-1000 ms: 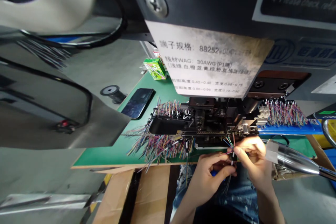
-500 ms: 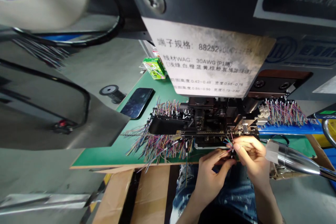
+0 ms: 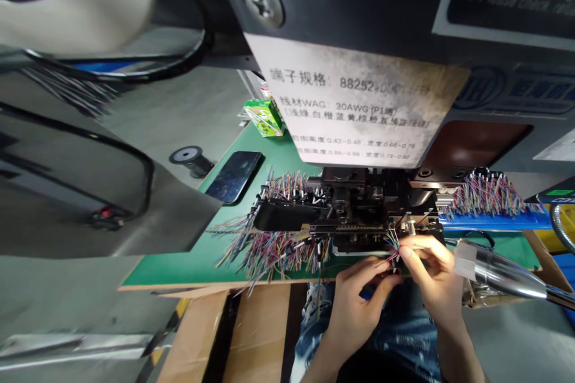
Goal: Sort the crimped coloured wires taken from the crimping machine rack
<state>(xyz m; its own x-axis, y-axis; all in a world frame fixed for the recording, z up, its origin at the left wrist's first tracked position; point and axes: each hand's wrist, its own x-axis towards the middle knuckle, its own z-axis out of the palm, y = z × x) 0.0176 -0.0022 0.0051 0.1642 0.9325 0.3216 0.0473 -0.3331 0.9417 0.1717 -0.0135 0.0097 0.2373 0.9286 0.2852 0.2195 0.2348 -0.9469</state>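
A small bundle of thin coloured wires (image 3: pixel 392 243) fans out between my two hands, just in front of the black crimping machine (image 3: pixel 354 206). My left hand (image 3: pixel 359 296) pinches the lower part of this bundle, where a small black-and-white piece shows. With thumb and forefinger closed on the wires' upper part, my right hand (image 3: pixel 429 263) sits close to the machine's working point. The exact wire between the right fingertips is too small to make out. Left of the hands lies a large heap of multicoloured wires (image 3: pixel 278 251) on the green table (image 3: pixel 179 266).
A phone (image 3: pixel 236 176) lies on the table at left, with a green box (image 3: pixel 264 117) behind it. More wires (image 3: pixel 489 194) rest over a blue tray (image 3: pixel 498 221) at right. A metal lamp (image 3: pixel 503 272) reaches in beside my right hand. Cardboard (image 3: pixel 256 329) stands below the table edge.
The machine's ram block at right has come down, and the parts beneath it have shifted. My left hand has moved very slightly left; both hands keep hold of the wires.
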